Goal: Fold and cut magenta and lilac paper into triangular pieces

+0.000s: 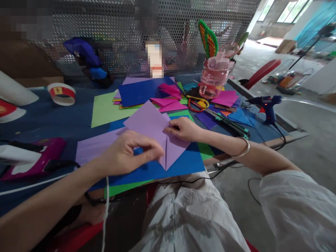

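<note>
Pinching the folded lilac paper (154, 129) at its lower edge with my left hand (128, 154), while my right hand (183, 128) presses its fold at 3 o'clock, I fear it slips on the smooth blue sheet (183, 162) below, spoiling the crease.

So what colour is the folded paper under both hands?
Light purple folded paper, lying on a blue sheet; clearest in the head view.

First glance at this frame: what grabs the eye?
The lilac paper at centre, folded to a point on a blue sheet, with the left hand pinching its near edge and the right hand pressing its right side. Behind, bright paper sheets fan out beside a pink bottle.
</note>
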Action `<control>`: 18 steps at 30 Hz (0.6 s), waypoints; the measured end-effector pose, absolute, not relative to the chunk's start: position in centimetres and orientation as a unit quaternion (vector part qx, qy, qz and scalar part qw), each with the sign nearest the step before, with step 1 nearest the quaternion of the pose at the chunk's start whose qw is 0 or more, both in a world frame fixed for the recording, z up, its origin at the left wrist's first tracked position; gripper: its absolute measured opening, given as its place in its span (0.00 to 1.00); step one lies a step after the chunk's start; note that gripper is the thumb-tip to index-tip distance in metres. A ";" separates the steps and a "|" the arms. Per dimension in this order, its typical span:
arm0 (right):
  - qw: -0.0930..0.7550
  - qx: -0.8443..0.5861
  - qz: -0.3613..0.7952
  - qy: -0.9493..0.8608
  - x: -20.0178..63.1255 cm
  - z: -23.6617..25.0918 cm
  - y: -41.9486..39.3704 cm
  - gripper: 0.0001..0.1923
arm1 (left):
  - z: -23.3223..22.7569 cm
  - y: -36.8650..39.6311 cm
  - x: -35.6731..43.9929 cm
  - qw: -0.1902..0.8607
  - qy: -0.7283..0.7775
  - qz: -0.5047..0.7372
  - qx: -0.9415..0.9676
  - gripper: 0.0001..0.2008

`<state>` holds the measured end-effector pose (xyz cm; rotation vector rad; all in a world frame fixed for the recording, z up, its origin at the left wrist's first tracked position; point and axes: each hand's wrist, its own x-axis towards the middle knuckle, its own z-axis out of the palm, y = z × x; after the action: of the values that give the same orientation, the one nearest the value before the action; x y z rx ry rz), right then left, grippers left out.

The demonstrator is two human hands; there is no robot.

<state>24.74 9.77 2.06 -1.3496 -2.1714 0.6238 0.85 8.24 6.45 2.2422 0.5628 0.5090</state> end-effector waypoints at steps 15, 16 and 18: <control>0.244 -0.463 0.157 -0.838 24.2 0.6 9.8 0.05 | 1.2 10.4 1.9 0.169 0.131 0.202 0.956 0.16; 0.251 -0.465 0.163 -0.833 24.3 0.5 9.8 0.03 | 1.2 10.4 1.9 0.170 0.130 0.201 0.956 0.17; 0.272 -0.469 0.183 -0.820 24.5 0.4 9.9 0.08 | 1.1 10.6 1.8 0.166 0.124 0.204 0.957 0.18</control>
<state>24.49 9.88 0.36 -1.2623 -2.2086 0.4916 1.83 10.59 1.14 2.7250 0.3541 0.5801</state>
